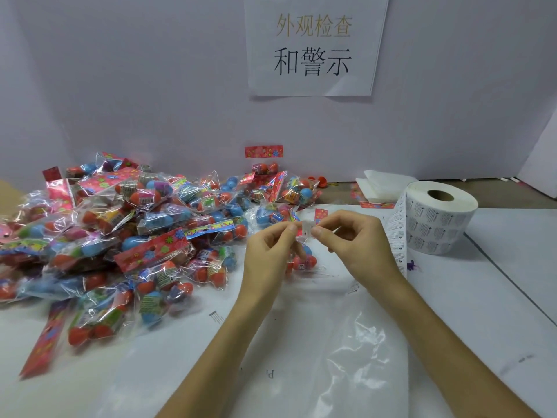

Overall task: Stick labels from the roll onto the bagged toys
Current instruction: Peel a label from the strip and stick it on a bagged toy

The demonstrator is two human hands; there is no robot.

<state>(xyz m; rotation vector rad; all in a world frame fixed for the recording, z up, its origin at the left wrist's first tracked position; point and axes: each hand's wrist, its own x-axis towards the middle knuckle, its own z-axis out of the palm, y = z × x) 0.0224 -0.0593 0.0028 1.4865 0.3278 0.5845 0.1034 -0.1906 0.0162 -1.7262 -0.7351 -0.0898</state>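
Note:
My left hand and my right hand meet above the table's middle, both pinching a small white label between thumb and fingertips. A clear bagged toy with red and blue balls hangs under the hands, partly hidden by my left hand's fingers; which hand carries it I cannot tell. The label roll stands on its side at the right. Its printed strip runs down behind my right wrist. A big pile of bagged toys covers the left of the table.
A clear plastic sheet lies on the white table under my forearms. Folded white paper sits behind the roll. A paper sign hangs on the grey back wall. A loose red header card lies at the front left.

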